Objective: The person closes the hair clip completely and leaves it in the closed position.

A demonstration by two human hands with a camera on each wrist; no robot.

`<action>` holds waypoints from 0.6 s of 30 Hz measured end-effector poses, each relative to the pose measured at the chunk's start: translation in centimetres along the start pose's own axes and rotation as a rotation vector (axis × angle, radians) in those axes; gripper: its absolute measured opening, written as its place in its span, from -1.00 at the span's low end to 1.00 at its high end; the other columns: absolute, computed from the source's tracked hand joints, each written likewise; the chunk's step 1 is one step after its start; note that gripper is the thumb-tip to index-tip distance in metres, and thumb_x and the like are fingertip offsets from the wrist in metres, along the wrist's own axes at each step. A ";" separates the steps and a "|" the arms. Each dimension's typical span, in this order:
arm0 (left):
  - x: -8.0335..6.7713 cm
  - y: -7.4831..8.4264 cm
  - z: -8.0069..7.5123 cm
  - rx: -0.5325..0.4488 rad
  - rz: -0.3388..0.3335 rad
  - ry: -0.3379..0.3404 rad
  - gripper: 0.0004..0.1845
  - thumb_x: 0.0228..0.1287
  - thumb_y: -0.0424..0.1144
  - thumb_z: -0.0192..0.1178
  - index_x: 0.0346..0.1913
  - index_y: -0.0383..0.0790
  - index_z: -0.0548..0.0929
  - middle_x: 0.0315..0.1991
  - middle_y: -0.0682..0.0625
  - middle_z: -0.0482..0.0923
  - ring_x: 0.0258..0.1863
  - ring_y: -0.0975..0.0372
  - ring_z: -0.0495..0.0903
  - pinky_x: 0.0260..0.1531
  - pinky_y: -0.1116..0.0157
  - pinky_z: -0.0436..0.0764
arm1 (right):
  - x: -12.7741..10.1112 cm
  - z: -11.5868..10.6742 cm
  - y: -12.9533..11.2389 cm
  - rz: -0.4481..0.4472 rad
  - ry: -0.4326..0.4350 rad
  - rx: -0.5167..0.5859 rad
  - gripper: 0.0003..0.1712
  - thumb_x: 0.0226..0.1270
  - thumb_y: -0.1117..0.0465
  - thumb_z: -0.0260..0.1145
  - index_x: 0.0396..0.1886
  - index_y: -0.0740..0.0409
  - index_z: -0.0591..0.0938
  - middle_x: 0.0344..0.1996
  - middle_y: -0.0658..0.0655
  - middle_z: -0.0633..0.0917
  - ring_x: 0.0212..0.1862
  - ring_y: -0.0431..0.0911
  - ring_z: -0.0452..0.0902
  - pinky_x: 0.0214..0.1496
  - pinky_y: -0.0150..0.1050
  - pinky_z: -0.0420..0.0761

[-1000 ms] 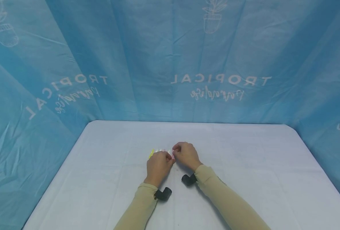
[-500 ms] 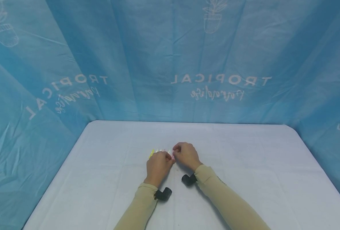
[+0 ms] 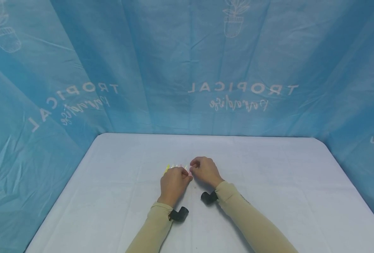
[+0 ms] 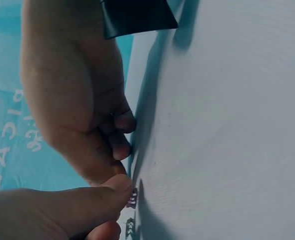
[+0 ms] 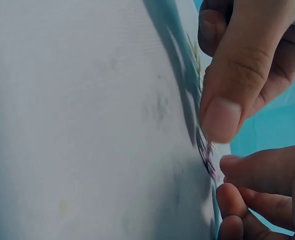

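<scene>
Work surface: a table (image 3: pixel 269 196) covered with a white cloth, smooth apart from faint fold lines; its far corners are rounded. A few faint grey smudges show on the cloth in the right wrist view. Enclosure: a blue backdrop (image 3: pixel 161 63) hangs behind the table and along both sides, creased in long vertical folds. Printed on it in white, mirrored, are the word "TROPICAL" (image 3: pixel 243 88) with a line of script lettering beneath, repeated on the left panel, and outline drawings of potted plants (image 3: pixel 233 17) near the upper edge.
</scene>
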State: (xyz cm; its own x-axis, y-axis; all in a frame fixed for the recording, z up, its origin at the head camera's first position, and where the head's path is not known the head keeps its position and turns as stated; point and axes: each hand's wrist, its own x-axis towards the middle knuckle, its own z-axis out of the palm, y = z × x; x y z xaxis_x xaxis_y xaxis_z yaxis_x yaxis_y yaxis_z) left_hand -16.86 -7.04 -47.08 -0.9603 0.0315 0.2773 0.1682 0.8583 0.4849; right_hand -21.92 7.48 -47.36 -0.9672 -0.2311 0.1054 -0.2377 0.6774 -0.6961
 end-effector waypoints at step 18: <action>0.2 -3.1 -2.8 -0.022 -0.052 0.034 -0.81 0.15 -0.15 0.49 -0.31 -0.21 0.78 -0.54 0.10 0.59 -0.57 0.30 0.47 -0.56 0.29 0.46 | -2.3 -4.2 2.2 0.003 0.038 -0.004 -0.81 0.30 0.23 0.40 -0.13 0.18 0.74 -0.33 0.03 0.71 -0.30 -0.13 0.56 -0.21 -0.16 0.54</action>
